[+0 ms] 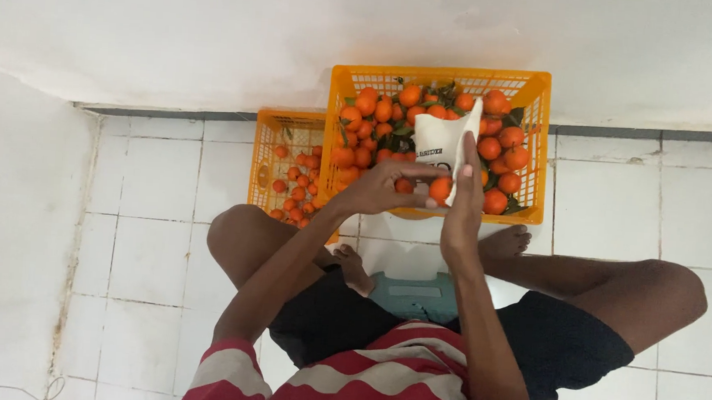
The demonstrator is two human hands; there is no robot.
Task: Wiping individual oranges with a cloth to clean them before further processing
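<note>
My left hand (pixel 386 187) grips a small orange fruit (pixel 441 188) with the fingertips, right at the mouth of a white bag (pixel 439 140). My right hand (pixel 463 207) holds that bag upright by its edge, fingers stretched along its side. Both hands hover over the near rim of a large orange plastic crate (pixel 437 78) heaped with several orange fruits and green leaves (pixel 377 127).
A smaller orange crate (pixel 271 137) with several smaller fruits stands to the left, partly behind the large one. I sit cross-legged on white floor tiles; a pale green scale-like object (pixel 412 294) lies between my legs. A white wall runs behind the crates.
</note>
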